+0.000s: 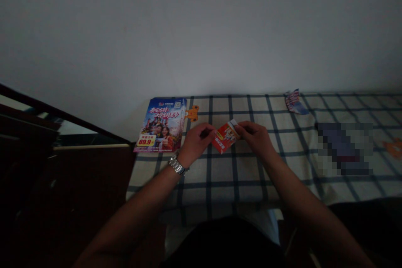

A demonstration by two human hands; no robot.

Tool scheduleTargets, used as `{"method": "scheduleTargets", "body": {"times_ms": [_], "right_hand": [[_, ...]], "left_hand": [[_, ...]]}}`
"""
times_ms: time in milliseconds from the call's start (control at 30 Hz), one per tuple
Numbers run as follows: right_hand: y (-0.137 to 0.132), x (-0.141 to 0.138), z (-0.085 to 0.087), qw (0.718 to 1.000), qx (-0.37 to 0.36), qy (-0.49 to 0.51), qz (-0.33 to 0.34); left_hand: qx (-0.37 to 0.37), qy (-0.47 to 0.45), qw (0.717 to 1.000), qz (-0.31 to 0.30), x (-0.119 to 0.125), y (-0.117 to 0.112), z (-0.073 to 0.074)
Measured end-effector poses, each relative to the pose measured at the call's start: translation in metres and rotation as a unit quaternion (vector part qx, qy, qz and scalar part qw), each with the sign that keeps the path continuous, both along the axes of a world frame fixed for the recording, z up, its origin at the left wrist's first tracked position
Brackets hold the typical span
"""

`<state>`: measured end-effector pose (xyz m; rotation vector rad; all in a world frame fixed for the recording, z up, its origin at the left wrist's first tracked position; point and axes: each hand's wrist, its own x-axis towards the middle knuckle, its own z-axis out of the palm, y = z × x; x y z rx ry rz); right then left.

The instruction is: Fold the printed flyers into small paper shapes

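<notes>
Between my two hands is a small red folded paper (223, 137), printed like a flyer, held a little above the checked cloth (220, 184). My left hand (201, 140), with a metal watch on the wrist, pinches its left corner between thumb and fingers. At the upper right edge, my right hand (253, 134) grips the same paper with thumb and forefinger. A stack of blue and pink flyers (161, 125) lies flat to the left of my left hand.
A crumpled or folded piece of flyer (296, 102) lies near the wall at the back right. Further right is a blurred-out dark object (341, 146). A dark rail (69, 115) runs along the left, and the pale wall (201, 29) rises behind the cloth.
</notes>
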<state>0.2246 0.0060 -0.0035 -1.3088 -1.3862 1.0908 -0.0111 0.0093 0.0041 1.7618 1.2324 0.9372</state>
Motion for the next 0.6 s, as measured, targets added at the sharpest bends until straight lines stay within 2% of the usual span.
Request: {"method": "scheduleTargets", "body": {"times_ms": [300,600], "right_hand": [[0.0015,-0.0001,0.0,1.0,-0.006,-0.004,0.0],[0.0044,0.0047,0.0001,0.999,0.04,-0.033,0.001]], "left_hand": [[-0.01,0.003,1.0,0.001,-0.0009,0.0002,-0.0016],[-0.005,0.023,1.0,-0.011,-0.0008,0.0021,-0.0032]]}}
